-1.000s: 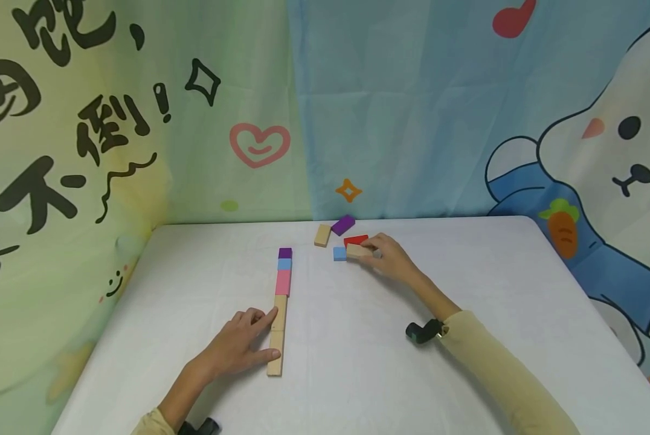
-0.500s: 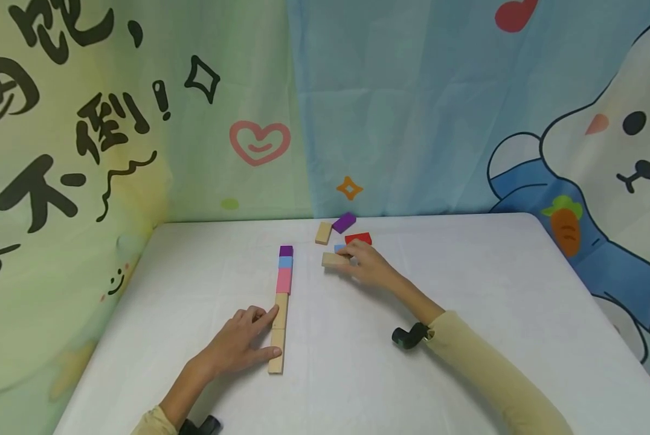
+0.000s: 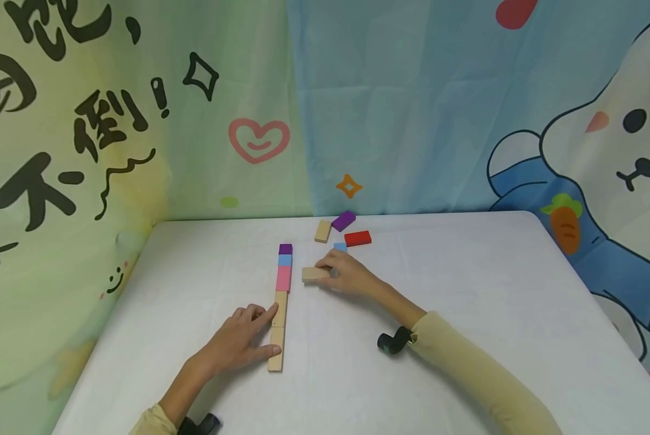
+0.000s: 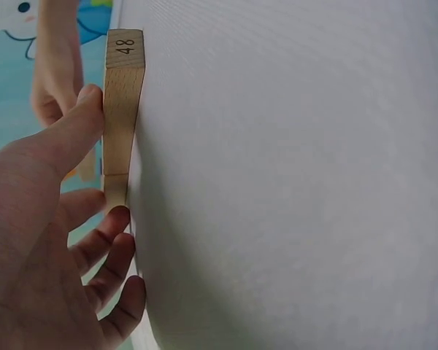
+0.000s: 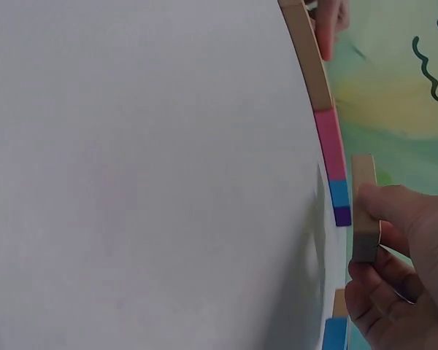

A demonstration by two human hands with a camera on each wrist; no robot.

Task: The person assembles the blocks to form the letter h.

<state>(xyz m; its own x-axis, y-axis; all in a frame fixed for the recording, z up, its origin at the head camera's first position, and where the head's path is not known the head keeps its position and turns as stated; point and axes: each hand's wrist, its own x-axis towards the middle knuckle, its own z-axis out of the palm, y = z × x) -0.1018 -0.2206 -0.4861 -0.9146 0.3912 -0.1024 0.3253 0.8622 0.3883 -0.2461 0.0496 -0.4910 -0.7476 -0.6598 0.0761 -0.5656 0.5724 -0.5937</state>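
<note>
A straight row of blocks runs away from me on the white table: two plain wooden blocks [image 3: 276,349] at the near end, then a pink block [image 3: 283,278], a light blue block [image 3: 284,260] and a purple block [image 3: 285,249]. My left hand [image 3: 237,342] lies to the left of the row, thumb and index finger touching the wooden blocks. The near block's end [image 4: 125,49] reads "48" in the left wrist view. To the right of the pink block, my right hand [image 3: 348,275] pinches another wooden block [image 3: 315,275] between thumb and fingers.
Loose blocks lie at the back: a wooden one [image 3: 322,231], a purple one [image 3: 344,221], a red one [image 3: 358,238] and a blue one [image 3: 340,246] partly behind my right hand. The white table [image 3: 439,266] ends at a printed curtain [image 3: 412,121].
My right hand has carried its wooden block left and nearer, from beside the red and blue blocks towards the row. The left hand stays at the row.
</note>
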